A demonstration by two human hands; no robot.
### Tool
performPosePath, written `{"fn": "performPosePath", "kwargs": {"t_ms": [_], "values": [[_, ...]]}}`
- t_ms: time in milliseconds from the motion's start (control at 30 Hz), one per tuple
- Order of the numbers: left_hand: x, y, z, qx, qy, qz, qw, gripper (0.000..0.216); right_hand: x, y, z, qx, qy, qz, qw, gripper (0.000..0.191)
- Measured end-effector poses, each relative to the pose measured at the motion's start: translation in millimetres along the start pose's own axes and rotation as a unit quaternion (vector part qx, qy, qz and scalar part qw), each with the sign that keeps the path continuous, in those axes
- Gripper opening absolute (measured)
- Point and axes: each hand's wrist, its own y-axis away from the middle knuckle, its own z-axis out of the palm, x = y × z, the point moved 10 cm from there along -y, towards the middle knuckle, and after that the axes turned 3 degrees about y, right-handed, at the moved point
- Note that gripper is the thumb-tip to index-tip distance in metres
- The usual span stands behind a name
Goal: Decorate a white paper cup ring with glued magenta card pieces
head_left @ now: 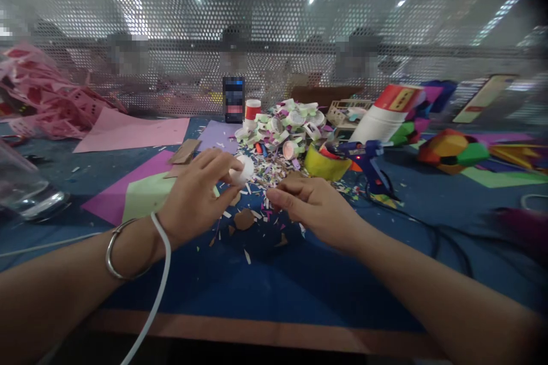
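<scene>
My left hand [201,194] pinches a small white round piece [243,171], perhaps a paper cup bottom, between fingers and thumb above the table. To its right, my right hand [314,205] is closed in a pinch pointing left. Whether a thin sliver is between its fingertips I cannot make out. A gap separates the two hands. Below and beyond them lie scattered paper scraps [278,174] and a brown cardboard piece [244,219]. Past my right hand stands a blue glue gun [371,165] with a red light, beside a yellow curved band [327,166].
Behind the scraps rises a pile of decorated paper pieces [295,120], with a phone [233,100] and a red-and-white cup [253,109] nearby. Stacked paper cups [381,117] lean at right. A clear glass [32,199] lies left. A black cord [428,225] crosses the right side.
</scene>
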Motion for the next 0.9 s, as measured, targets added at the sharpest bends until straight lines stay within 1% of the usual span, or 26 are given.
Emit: {"fn": "performPosePath", "kwargs": {"t_ms": [67,100,233,400,600,733,900], "values": [[-14,3,3,0.01,0.077,-0.052,0.996,0.023,6,0,1,-0.004,-0.063,0.028,0.998,0.054],[-16,4,6,0.009,0.098,-0.059,0.993,0.023,9,1,2,-0.008,-0.094,0.044,0.995,0.053],[-10,3,11,-0.007,0.119,-0.031,0.992,0.023,19,0,8,-0.027,-0.175,0.086,0.98,0.05],[1,0,8,-0.011,0.09,0.006,0.996,0.024,19,1,13,-0.043,-0.214,0.09,0.972,0.049],[-1,2,10,-0.019,0.109,-0.004,0.994,0.023,18,3,12,-0.038,-0.215,0.088,0.972,0.048],[7,1,9,-0.016,0.06,0.04,0.997,0.024,17,3,13,-0.038,-0.209,0.087,0.973,0.049],[22,-1,5,-0.024,-0.039,0.113,0.993,0.016,15,3,12,-0.038,-0.202,0.08,0.975,0.048]]}}
